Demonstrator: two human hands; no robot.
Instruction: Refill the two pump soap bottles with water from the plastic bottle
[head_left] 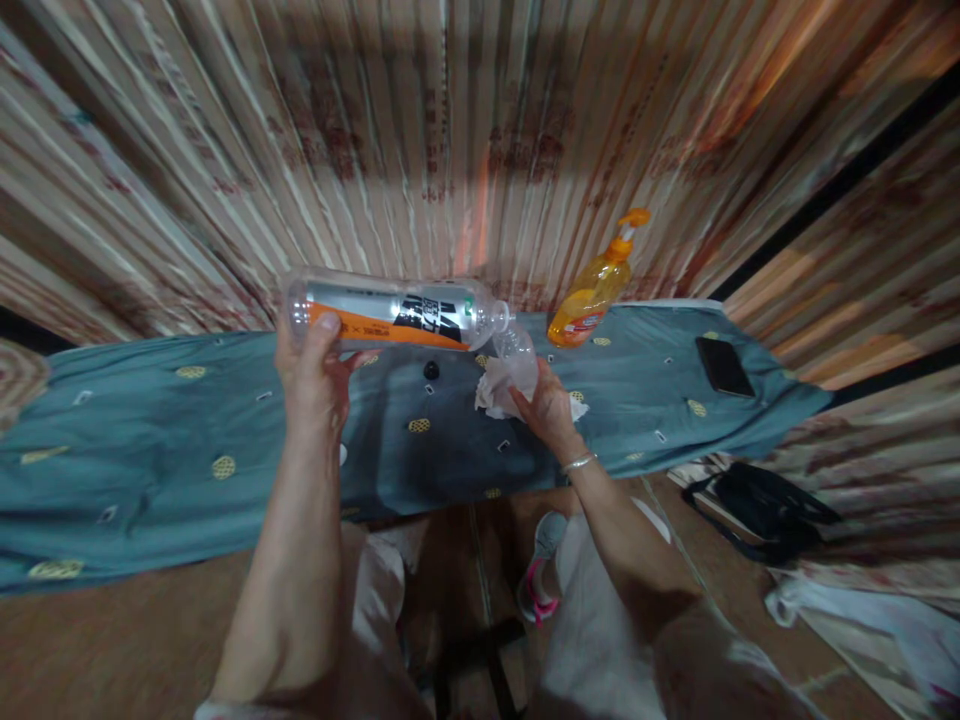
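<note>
My left hand [311, 370] grips the base end of a large clear plastic bottle [390, 312] with an orange and silver label. The bottle lies almost level in the air, its open mouth pointing right. At that mouth is a small clear plastic container [516, 350], held in my right hand [549, 408]; its exact kind is hard to make out. Crumpled white tissue [495, 390] sits around and below this container, partly covered by my fingers. A small black cap [431, 370] lies on the cloth between my hands.
A pump bottle of yellow liquid [589, 300] stands at the back, right of my hands. On the teal patterned cloth [187, 420] a black phone [724, 366] lies farther right. Pleated curtains [375, 130] hang behind. A black bag [765, 505] rests low on the right.
</note>
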